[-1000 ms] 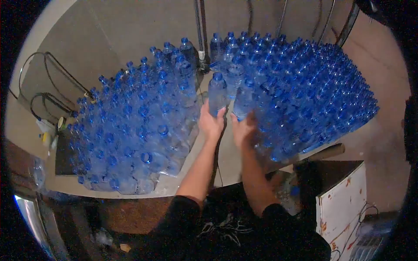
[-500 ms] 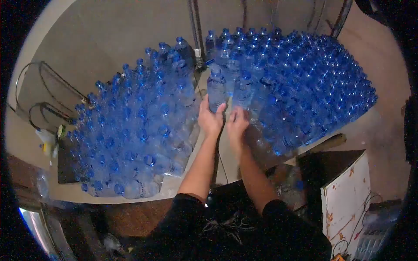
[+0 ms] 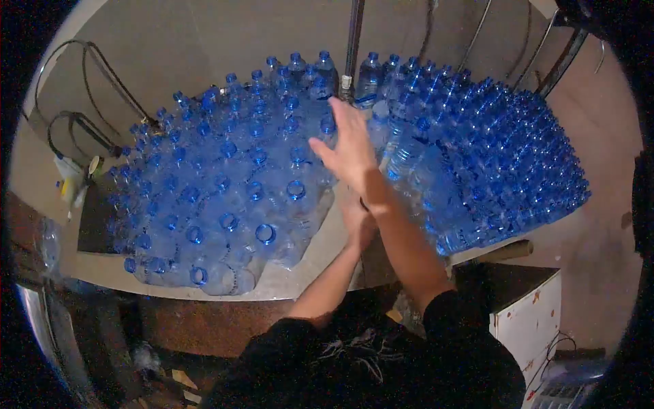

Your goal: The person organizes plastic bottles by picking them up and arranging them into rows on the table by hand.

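Observation:
My right hand (image 3: 352, 146) reaches across to the inner edge of the left group of clear plastic bottles (image 3: 225, 184). Its thumb and fingers are spread apart beside a blue-necked bottle (image 3: 327, 126); no firm grip shows. Beneath my right forearm, my left hand (image 3: 359, 221) is low over the pale gap between the two groups. Its fingers are mostly hidden behind that forearm, so what it holds cannot be made out. Just right of the right wrist, a ridged clear bottle (image 3: 407, 158) leans at the edge of the right group of bottles (image 3: 511, 150).
The bottles stand on a pale surface (image 3: 320, 255) with a curved front edge. A dark upright pole (image 3: 353, 41) rises between the groups. Cables (image 3: 112, 82) loop at the left. A white stained box (image 3: 528, 327) stands at the lower right.
The bottle that was upright in my left hand is no longer seen there. My right hand has swung up and left, crossing over my left arm, while my left hand has dropped lower. The view has shifted.

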`<state>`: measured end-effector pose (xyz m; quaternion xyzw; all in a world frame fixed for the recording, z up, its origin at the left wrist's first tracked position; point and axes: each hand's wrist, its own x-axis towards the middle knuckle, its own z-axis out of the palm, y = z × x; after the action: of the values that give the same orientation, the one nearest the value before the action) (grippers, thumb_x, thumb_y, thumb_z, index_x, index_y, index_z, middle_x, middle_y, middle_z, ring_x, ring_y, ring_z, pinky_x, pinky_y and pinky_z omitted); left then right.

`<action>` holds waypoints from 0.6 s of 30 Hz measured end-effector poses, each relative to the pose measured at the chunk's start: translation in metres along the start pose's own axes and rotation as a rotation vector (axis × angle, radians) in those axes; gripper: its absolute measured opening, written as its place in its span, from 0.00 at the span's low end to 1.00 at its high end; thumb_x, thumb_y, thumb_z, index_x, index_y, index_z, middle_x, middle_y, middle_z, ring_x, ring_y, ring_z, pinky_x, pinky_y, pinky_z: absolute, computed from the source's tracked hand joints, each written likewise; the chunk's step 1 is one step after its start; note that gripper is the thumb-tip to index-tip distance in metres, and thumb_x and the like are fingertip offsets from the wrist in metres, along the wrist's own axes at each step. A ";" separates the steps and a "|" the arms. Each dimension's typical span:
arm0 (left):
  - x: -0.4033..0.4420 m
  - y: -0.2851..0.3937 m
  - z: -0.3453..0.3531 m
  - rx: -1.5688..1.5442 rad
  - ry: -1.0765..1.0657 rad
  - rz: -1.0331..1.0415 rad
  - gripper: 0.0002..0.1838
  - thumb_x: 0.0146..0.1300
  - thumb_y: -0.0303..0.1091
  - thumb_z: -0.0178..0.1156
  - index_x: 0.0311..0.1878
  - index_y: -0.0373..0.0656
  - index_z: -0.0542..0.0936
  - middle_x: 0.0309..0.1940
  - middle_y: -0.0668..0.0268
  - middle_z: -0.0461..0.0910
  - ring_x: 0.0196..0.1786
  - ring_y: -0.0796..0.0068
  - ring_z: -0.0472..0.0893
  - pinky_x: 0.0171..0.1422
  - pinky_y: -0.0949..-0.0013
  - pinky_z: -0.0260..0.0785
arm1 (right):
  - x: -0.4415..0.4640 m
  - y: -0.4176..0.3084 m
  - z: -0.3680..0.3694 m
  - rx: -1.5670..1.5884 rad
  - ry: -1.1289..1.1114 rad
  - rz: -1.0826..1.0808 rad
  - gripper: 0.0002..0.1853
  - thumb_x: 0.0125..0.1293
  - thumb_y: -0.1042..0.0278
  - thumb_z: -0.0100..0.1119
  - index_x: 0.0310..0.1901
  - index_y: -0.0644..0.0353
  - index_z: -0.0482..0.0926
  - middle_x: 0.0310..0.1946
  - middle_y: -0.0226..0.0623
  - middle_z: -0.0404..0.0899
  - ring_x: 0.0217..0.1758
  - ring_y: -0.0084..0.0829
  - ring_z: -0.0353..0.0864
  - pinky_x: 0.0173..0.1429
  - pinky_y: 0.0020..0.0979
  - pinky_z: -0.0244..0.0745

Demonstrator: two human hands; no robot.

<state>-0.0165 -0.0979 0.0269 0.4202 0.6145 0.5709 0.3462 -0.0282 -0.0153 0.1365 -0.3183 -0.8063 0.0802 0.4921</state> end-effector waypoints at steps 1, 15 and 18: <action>-0.009 -0.006 0.000 0.008 -0.013 0.014 0.32 0.58 0.36 0.68 0.64 0.37 0.69 0.59 0.52 0.74 0.59 0.54 0.76 0.56 0.61 0.71 | 0.000 0.002 0.002 0.014 -0.113 0.016 0.30 0.55 0.66 0.66 0.60 0.63 0.70 0.50 0.52 0.78 0.56 0.54 0.74 0.62 0.46 0.69; -0.043 0.004 -0.027 0.206 0.150 0.040 0.41 0.52 0.32 0.69 0.67 0.35 0.61 0.61 0.46 0.69 0.64 0.47 0.70 0.71 0.57 0.60 | -0.079 0.050 -0.042 0.526 0.272 0.528 0.31 0.60 0.64 0.69 0.61 0.68 0.68 0.45 0.43 0.80 0.47 0.32 0.80 0.55 0.32 0.76; -0.026 0.003 -0.013 0.275 0.396 0.298 0.38 0.50 0.29 0.69 0.64 0.36 0.63 0.60 0.52 0.70 0.61 0.52 0.73 0.67 0.57 0.64 | -0.105 0.080 -0.011 0.330 0.244 0.495 0.23 0.67 0.64 0.63 0.59 0.66 0.71 0.47 0.44 0.79 0.50 0.33 0.80 0.56 0.33 0.76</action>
<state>-0.0172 -0.1274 0.0300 0.4292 0.6735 0.5976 0.0714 0.0487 -0.0168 0.0290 -0.4279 -0.6156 0.2881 0.5958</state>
